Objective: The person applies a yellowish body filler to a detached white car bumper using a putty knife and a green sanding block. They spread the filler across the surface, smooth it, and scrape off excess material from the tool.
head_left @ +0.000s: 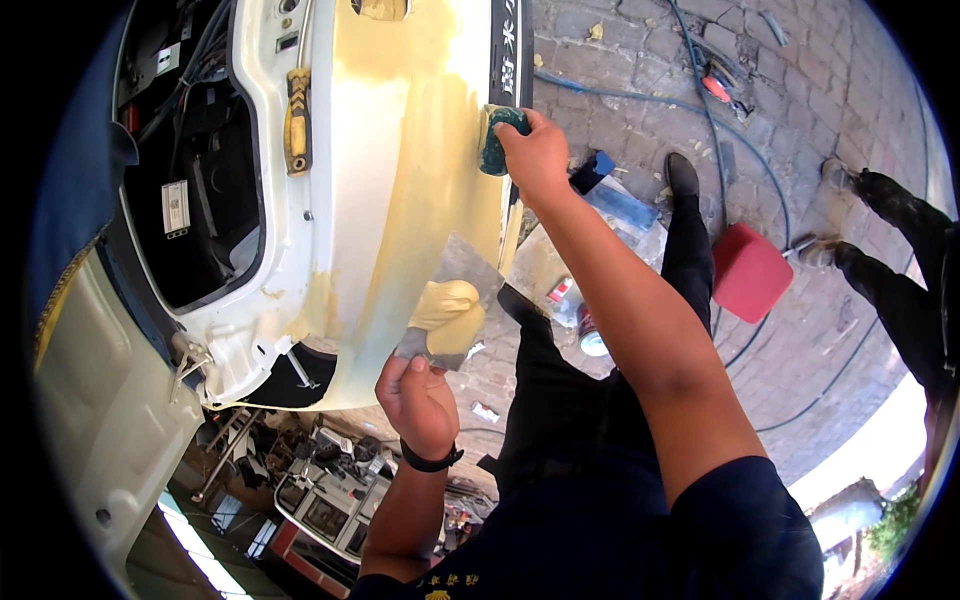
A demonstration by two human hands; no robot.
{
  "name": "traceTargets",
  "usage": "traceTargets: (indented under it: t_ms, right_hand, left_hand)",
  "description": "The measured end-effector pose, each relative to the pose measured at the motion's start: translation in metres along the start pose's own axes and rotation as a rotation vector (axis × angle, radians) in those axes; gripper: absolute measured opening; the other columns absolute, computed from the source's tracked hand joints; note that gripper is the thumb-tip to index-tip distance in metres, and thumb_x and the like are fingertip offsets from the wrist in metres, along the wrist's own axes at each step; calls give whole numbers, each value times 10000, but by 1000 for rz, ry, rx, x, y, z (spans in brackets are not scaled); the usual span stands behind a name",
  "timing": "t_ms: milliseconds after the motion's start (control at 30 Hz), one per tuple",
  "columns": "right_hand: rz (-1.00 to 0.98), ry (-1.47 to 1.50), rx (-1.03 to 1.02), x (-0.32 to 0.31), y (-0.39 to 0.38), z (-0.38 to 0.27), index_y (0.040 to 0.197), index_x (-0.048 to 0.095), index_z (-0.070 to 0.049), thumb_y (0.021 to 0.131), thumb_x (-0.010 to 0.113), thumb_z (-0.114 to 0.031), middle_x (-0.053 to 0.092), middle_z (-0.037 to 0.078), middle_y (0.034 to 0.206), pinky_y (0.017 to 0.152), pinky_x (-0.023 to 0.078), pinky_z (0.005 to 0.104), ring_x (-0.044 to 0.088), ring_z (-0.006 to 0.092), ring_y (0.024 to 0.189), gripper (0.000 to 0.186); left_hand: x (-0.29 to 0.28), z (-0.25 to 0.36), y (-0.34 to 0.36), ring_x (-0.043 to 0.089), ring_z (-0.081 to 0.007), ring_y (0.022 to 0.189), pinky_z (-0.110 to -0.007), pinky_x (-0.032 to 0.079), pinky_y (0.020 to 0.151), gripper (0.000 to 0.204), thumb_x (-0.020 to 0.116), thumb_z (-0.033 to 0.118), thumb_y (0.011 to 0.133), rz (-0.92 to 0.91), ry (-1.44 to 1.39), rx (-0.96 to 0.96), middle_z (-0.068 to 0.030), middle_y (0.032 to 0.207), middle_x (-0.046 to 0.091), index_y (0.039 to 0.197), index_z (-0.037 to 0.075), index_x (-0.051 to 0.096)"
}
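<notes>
My left hand is closed on the lower corner of a thin grey plate, with a thick heap of yellow body filler on it. A dark green putty spreader, smeared with yellow, is gripped between the thumb and fingers of my right hand. It lies against the edge of a white car body panel, beside a black strip with white lettering. Yellow filler covers a broad band of that panel. My right fingertips are partly hidden behind the spreader.
A yellow-handled tool lies on the white car frame beside a dark window opening. On the brick paving are a red stool, blue hoses, a can and a smeared board. Another person's legs stand at right.
</notes>
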State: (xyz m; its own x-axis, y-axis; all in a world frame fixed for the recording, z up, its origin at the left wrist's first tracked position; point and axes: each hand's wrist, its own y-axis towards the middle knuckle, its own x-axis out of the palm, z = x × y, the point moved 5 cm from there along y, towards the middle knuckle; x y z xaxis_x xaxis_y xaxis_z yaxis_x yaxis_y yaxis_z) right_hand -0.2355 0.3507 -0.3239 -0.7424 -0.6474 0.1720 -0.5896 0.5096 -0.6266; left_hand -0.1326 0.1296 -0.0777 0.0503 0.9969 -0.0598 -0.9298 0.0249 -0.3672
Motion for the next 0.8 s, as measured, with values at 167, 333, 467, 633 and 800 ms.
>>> traceTargets:
  t_ms: [167,333,467,633,800]
  right_hand:
    - [-94,-81,-79,9,-13,-22,1109,725,40,947,707,-91,737,78,918,696,557,325,671,147,761,209]
    - [-339,-141,-491,-39,-99,-55,1124,746,-43,932,684,-3,731,123,1035,776,566,356,721,258,907,205]
    - [-373,-405,-1032,-41,-168,-100,1090,759,-106,737,746,33,723,69,1052,757,578,381,710,286,918,379]
    - [-471,-468,-1005,-27,-191,-89,1108,768,-121,725,740,33,730,68,1078,811,591,384,714,287,959,414]
    - [-571,-354,-671,-33,-146,-66,1089,734,-85,880,733,-73,709,80,1036,778,588,374,705,302,962,210]
  left_hand:
    - [-6,-2,4,671,-239,1062,-383,515,910,279,521,94,1015,-29,3,9,-169,1215,703,1197,-74,651]
    - [5,-4,25,693,-245,1041,-433,562,938,225,513,70,1011,-2,54,-82,-164,1158,705,1108,-72,658]
    - [20,-2,42,691,-219,1027,-414,564,917,184,500,60,1013,-21,121,-133,-136,1101,711,1016,-51,647]
    - [15,-1,47,690,-207,1007,-391,560,901,188,508,68,1016,-47,177,-72,-134,1106,712,1052,-46,653]
    - [-19,14,59,704,-234,1031,-380,553,903,225,518,94,1032,58,158,89,-157,1146,721,1128,-54,657]
